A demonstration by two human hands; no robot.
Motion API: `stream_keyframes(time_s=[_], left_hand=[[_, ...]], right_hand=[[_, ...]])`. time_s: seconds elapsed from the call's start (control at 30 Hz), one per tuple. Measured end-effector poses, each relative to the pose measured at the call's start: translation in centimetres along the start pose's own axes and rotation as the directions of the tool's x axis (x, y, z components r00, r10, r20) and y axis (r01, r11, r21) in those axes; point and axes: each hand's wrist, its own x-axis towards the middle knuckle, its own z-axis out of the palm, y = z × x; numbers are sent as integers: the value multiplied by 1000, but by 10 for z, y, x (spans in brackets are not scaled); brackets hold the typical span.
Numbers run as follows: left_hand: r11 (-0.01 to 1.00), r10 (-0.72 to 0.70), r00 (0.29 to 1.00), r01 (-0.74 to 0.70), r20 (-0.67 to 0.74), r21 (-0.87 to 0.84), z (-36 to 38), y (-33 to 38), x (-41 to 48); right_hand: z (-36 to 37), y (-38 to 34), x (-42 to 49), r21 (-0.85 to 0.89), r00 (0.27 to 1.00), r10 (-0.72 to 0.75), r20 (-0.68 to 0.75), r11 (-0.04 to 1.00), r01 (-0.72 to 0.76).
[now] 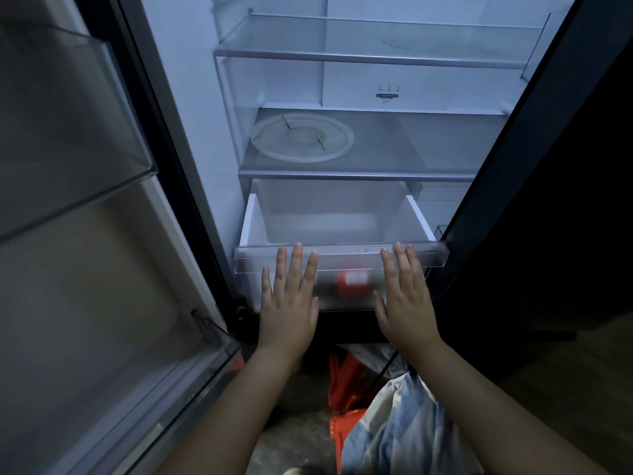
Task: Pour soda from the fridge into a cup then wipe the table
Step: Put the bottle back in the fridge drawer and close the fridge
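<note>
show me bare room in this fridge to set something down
Bare: the top shelf, and the middle shelf right of the glass plate. The open drawer looks bare inside; left hand and right hand crowd its front.

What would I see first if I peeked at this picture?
The left hand and right hand lie flat on the front of the pulled-out bottom drawer. A blurred red thing shows through it between them, and a round glass plate lies on the shelf above.

Head view looks forward and down; close to open fridge [342, 97].
</note>
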Motion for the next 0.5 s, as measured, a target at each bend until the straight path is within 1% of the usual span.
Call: stream_keyframes(time_s=[0.3, 0.4, 0.5], left_hand=[[1000, 6, 999, -6, -34, 18, 10, -1, 4], [1000, 8, 999, -7, -42, 7, 13, -8, 14], [1000, 15, 999, -15, -46, -2, 12, -15, 28]], right_hand=[[12, -1, 2, -12, 1000, 7, -21, 1000, -7], [14, -3, 10, -8, 1000, -14, -9, 1000, 13], [15, -3, 24, 8, 1000, 1, 16, 1000, -1]])
